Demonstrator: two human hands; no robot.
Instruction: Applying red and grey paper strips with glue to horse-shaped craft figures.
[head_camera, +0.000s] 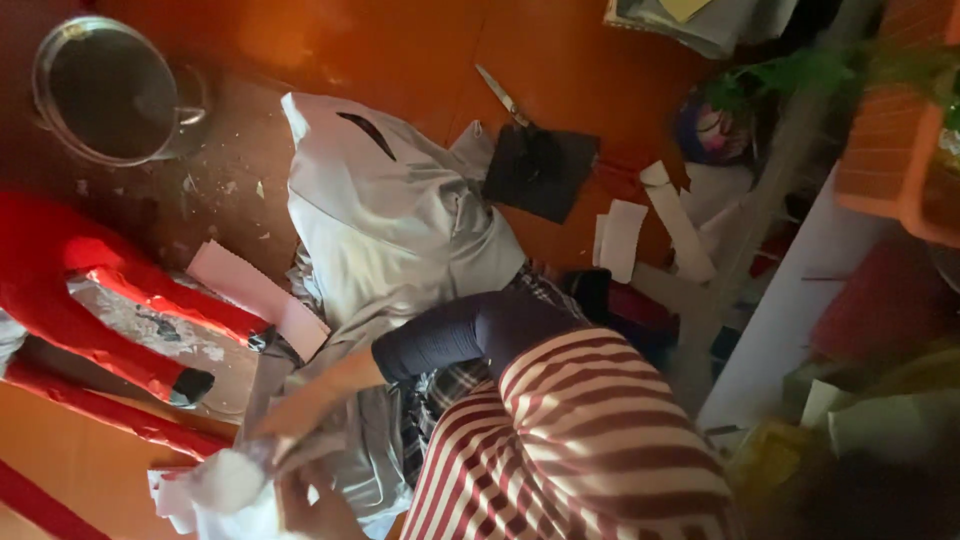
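White and soft, a crumpled wad (228, 485) sits at the bottom edge of my view, and my hands meet on it. My left hand (320, 510) lies under it, and my right hand (300, 410) reaches in from above, its dark sleeve (450, 340) behind it; blur hides whether either one is gripping. My striped trouser leg (570, 440) lies just beside them. Beyond spreads grey cloth (390, 230), with a pink paper strip (255, 295) at its side. Farther off on the orange floor (400, 50) lie a dark square sheet (540, 170), scissors (503, 97) and a glass bowl (105, 90).
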